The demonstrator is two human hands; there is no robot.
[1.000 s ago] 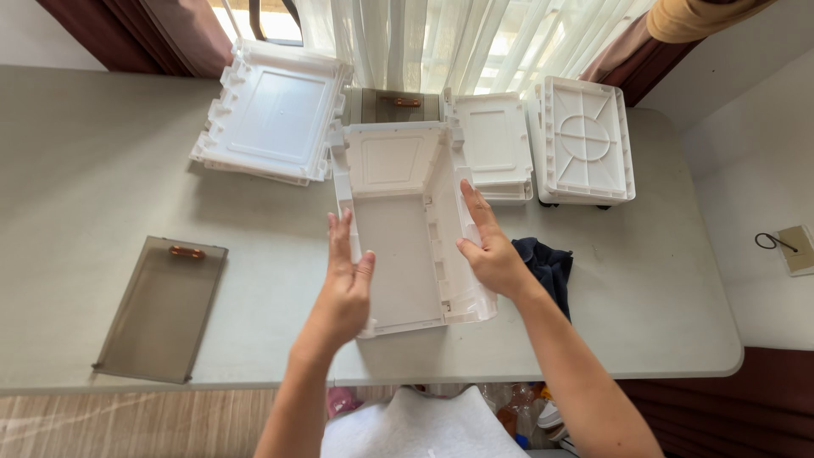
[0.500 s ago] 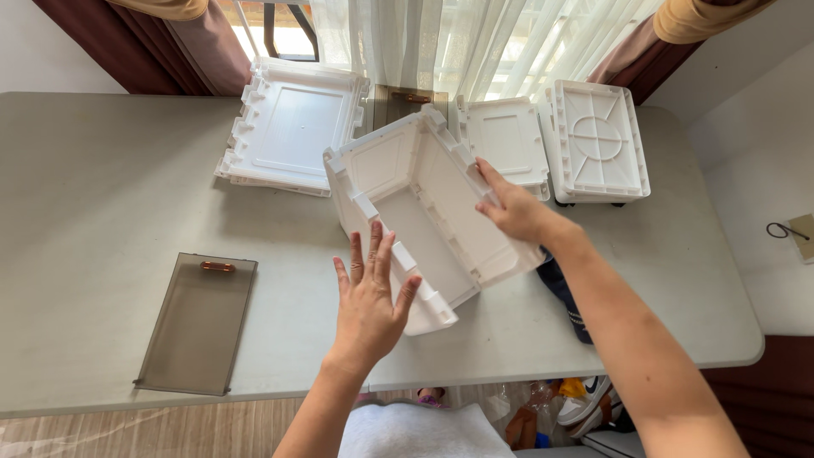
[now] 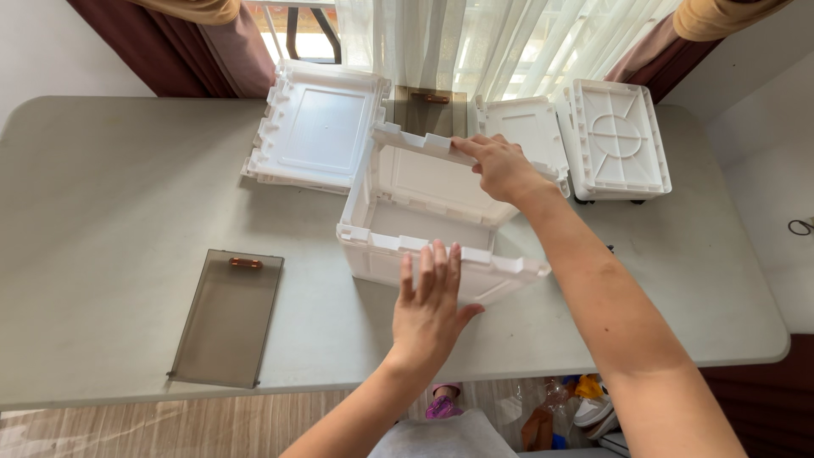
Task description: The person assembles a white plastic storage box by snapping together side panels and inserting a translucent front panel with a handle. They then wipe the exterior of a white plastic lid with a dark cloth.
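Left hand (image 3: 430, 309) flat, fingers spread, against white box (image 3: 424, 191) near wall; right hand (image 3: 500, 165) fingers gripping far rim; bare desk (image 3: 110, 195) leftward.

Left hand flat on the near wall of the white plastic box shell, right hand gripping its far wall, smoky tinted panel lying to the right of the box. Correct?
Not quite. In the head view the smoky tinted panel lies to the left of the white plastic box shell. The left hand on the near wall and right hand on the far wall are right.

The white box (image 3: 424, 203) hides most of a tinted panel (image 3: 428, 110) behind it.
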